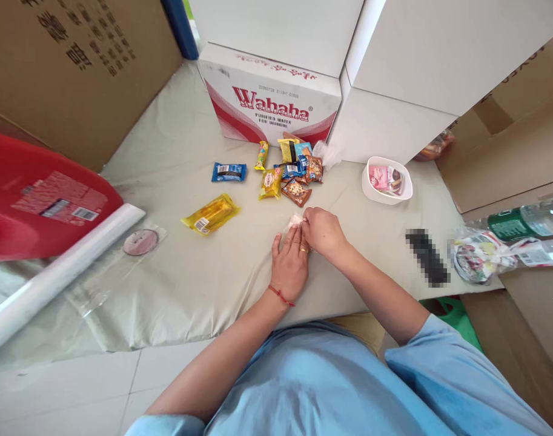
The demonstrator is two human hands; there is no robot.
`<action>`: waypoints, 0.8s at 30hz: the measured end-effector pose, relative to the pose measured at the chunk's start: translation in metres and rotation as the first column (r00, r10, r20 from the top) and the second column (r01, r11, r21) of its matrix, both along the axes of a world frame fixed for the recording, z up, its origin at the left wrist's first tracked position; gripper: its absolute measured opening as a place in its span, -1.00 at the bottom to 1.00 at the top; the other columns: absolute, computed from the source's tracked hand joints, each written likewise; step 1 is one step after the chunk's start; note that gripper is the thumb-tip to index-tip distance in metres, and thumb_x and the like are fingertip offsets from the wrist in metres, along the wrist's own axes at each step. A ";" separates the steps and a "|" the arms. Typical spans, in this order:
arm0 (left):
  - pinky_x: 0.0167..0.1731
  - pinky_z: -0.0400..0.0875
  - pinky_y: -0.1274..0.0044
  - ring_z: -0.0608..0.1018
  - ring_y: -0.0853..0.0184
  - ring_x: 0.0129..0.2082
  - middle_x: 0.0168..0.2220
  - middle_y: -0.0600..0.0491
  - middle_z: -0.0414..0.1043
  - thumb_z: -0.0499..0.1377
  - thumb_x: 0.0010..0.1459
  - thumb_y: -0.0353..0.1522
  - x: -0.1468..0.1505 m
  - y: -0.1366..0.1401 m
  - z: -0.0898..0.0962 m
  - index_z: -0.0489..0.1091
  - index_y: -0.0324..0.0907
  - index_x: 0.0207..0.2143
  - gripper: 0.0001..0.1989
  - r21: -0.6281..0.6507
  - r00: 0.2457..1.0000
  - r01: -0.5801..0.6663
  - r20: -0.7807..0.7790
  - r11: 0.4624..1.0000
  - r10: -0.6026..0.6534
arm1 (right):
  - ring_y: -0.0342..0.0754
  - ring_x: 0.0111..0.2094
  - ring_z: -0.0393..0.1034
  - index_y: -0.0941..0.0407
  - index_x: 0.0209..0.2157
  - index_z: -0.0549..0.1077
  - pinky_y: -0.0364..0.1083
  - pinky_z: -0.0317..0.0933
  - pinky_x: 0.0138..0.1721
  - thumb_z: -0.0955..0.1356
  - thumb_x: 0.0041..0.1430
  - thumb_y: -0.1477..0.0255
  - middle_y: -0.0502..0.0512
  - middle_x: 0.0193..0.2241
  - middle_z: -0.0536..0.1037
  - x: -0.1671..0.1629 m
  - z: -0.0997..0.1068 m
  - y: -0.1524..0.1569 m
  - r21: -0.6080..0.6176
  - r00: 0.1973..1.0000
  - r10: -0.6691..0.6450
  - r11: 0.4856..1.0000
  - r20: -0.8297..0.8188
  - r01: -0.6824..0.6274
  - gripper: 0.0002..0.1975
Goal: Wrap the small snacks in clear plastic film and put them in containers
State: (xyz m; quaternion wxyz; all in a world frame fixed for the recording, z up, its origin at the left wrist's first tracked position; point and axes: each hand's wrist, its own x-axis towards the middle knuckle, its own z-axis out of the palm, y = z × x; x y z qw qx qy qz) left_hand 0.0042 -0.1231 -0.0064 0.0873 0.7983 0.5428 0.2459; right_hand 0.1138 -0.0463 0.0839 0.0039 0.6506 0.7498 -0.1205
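Note:
Between my hands on the cloth lies a small pale pinkish-white packet (295, 220), partly covered by fingers. My left hand (289, 257) lies flat, fingers stretched forward, their tips on the packet's near part. At its right edge my right hand (324, 233) is closed, fingertips pinched against the packet. Just beyond is a cluster of wrapped snacks: a brown cookie packet (297, 192), another brown packet (314, 169), a yellow packet (271, 183) and blue packets (291, 171). To the left are a blue packet (229, 172) and a longer yellow packet (211, 214).
A white tub (387, 197) holding pink packets stands at right. Behind the snacks is a Wahaha carton (276, 103). On the left are a red container (40, 200) and a plastic roll (67, 272); on the right, a bottle (526, 221) and a pixelated dark object (427, 257).

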 end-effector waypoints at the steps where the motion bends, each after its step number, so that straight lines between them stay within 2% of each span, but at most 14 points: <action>1: 0.43 0.03 0.11 0.23 0.12 0.46 0.41 -0.22 0.25 0.01 0.28 -0.50 -0.001 0.001 -0.001 0.20 -0.25 0.40 -0.38 -0.003 0.999 0.012 0.040 1.000 -0.012 | 0.10 -0.15 0.53 0.16 -0.05 0.52 -0.03 0.34 -0.16 0.24 0.42 0.47 0.30 -0.10 0.60 -0.002 0.000 -0.001 0.003 0.998 0.035 0.999 0.046 -0.035 -0.76; 4: 0.43 0.05 0.13 0.27 0.11 0.44 0.37 -0.22 0.31 0.10 0.08 -0.54 -0.006 0.004 -0.004 0.26 -0.24 0.32 -0.30 -0.019 0.981 0.027 0.192 0.999 -0.023 | 0.12 -0.06 0.44 0.19 0.01 0.49 -0.01 0.32 -0.09 0.19 0.45 0.53 0.32 -0.06 0.52 -0.003 -0.003 -0.014 0.024 0.979 0.154 0.987 0.131 -0.158 -0.71; 6: 0.41 0.09 0.14 0.35 0.13 0.40 0.31 -0.20 0.40 0.09 -0.03 -0.58 -0.009 0.006 -0.005 0.28 -0.21 0.27 -0.27 -0.045 0.953 -0.001 0.304 0.999 0.014 | 0.15 -0.02 0.36 0.21 0.02 0.48 0.01 0.30 -0.05 0.17 0.45 0.55 0.33 -0.05 0.49 -0.001 -0.007 -0.026 0.048 0.956 0.247 0.965 0.161 -0.257 -0.70; 10: 0.39 0.17 0.14 0.46 0.13 0.31 0.22 -0.17 0.48 0.08 -0.09 -0.59 -0.015 0.008 -0.005 0.25 -0.16 0.17 -0.31 -0.093 0.879 -0.014 0.473 0.996 0.057 | 0.20 -0.01 0.27 0.27 0.14 0.41 0.08 0.27 -0.07 0.25 0.45 0.45 0.37 0.01 0.45 0.008 -0.017 -0.045 0.122 0.906 0.372 0.908 0.204 -0.400 -0.67; 13: 0.40 0.12 0.09 0.47 0.09 0.29 0.22 -0.18 0.47 0.09 -0.10 -0.57 -0.016 0.010 -0.005 0.23 -0.15 0.14 -0.33 -0.079 0.851 0.015 0.524 0.997 0.028 | 0.22 -0.01 0.25 0.27 0.18 0.38 0.11 0.22 -0.08 0.30 0.43 0.36 0.38 0.04 0.44 0.013 -0.020 -0.044 0.163 0.896 0.371 0.895 0.244 -0.415 -0.61; 17: 0.44 0.01 0.04 0.46 0.07 0.29 0.21 -0.16 0.47 0.10 -0.12 -0.55 -0.016 0.014 -0.006 0.18 -0.14 0.18 -0.28 -0.109 0.794 0.046 0.607 0.993 0.030 | 0.20 -0.05 0.26 0.20 0.05 0.45 0.11 0.13 -0.13 0.19 0.46 0.49 0.32 -0.06 0.48 0.016 -0.018 -0.030 0.165 0.865 0.409 0.869 0.292 -0.466 -0.73; 21: 0.35 0.21 0.11 0.44 0.08 0.32 0.24 -0.16 0.44 0.10 -0.08 -0.53 -0.019 0.017 -0.003 0.12 -0.12 0.18 -0.29 -0.174 0.655 0.075 0.751 0.982 0.083 | 0.20 -0.01 0.25 0.18 -0.03 0.48 0.14 0.07 -0.03 0.19 0.44 0.54 0.31 -0.07 0.51 0.022 -0.011 -0.013 0.167 0.824 0.480 0.824 0.302 -0.541 -0.74; 24: 0.31 0.26 0.15 0.46 0.10 0.29 0.21 -0.14 0.45 0.10 -0.02 -0.51 -0.020 0.019 0.000 0.11 -0.10 0.15 -0.37 -0.176 0.560 0.032 0.818 0.984 0.128 | 0.23 0.01 0.25 0.18 -0.02 0.50 0.13 0.08 -0.02 0.25 0.38 0.53 0.32 -0.05 0.53 0.029 -0.007 0.000 0.145 0.864 0.435 0.866 0.252 -0.478 -0.76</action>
